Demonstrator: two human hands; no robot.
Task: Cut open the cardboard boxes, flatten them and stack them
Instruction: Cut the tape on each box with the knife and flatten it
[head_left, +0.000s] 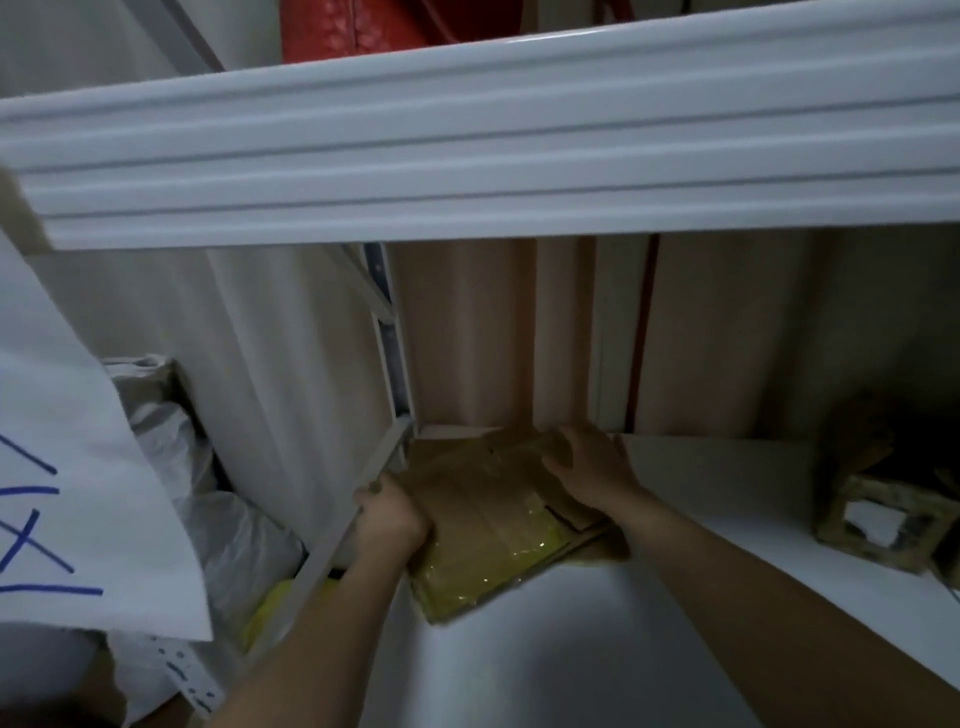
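Both forearms reach in under the upper shelf beam (467, 171). Left hand (389, 512) curls over the near-left edge of the flattened cardboard (493, 525), at about eight o'clock of the stack. Right hand (589, 465) lies spread on its far-right corner, at two o'clock, fingers fairly straight. The stack's long axis runs from near-right to far-left, tucked into the back-left corner of the white shelf (571, 649). Left hand sits nearer. An uncut small box (883, 514) waits at three o'clock.

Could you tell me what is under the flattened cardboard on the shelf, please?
The cardboard lies on the white shelf, both hands on it. Anything beneath is covered.
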